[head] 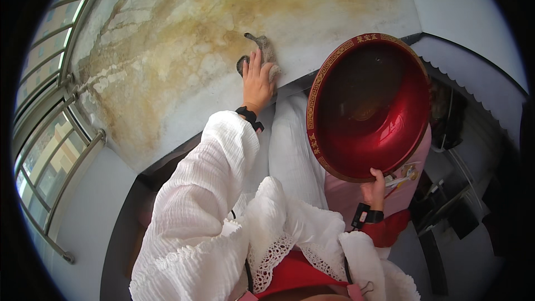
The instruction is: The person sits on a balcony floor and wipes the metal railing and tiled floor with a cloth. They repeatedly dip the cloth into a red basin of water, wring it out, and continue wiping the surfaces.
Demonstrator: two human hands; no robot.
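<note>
My left hand (258, 88), in a white sleeve with a black wrist strap, lies over a crumpled grey cloth (267, 50) and presses it against a yellow-stained, peeling wall surface (188, 42). The cloth shows beyond and beside the fingers, and part of it is hidden under them. My right hand (373, 190), also with a black band at its wrist, grips the near rim of a red basin (401, 133). Gold patterning and characters run round the basin's rim. Its inside is tilted towards me, with dark liquid that looks like water in it.
Metal railings (75, 142) and a window stand at the left. A dark ledge edge (175, 150) runs below the stained surface. Beneath the basin is pink fabric (347, 194) with a printed pattern. Scalloped white trim (472, 75), cables and dark objects lie at the right.
</note>
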